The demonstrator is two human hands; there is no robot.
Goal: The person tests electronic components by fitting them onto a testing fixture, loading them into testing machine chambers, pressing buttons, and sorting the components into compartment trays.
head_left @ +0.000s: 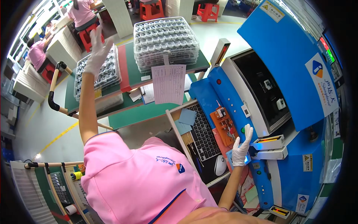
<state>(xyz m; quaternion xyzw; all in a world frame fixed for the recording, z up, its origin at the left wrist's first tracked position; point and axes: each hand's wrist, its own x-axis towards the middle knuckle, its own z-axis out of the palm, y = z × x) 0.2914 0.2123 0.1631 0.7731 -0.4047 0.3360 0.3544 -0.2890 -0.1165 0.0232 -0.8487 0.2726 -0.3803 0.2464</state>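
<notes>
My left hand (96,56), in a white glove, is raised with its fingers stretched out and apart, and holds nothing that I can see. From this view it overlaps a clear plastic tray (108,72) of small dark parts on a green-topped cart. My right hand (241,151), also gloved in white, is open at the front of a blue machine (276,56), fingers extended and thumb apart. Close to it are an orange fixture (224,125) with a small part on it and a white bar-shaped sensor (268,142). Whether the right palm touches the machine, I cannot tell.
Stacked clear trays (166,41) stand on the cart, with a handwritten sheet (168,84) hanging in front. A keyboard (204,130) and a white mouse (220,165) sit on a pull-out shelf. Co-workers in pink shirts (81,15) sit at benches behind.
</notes>
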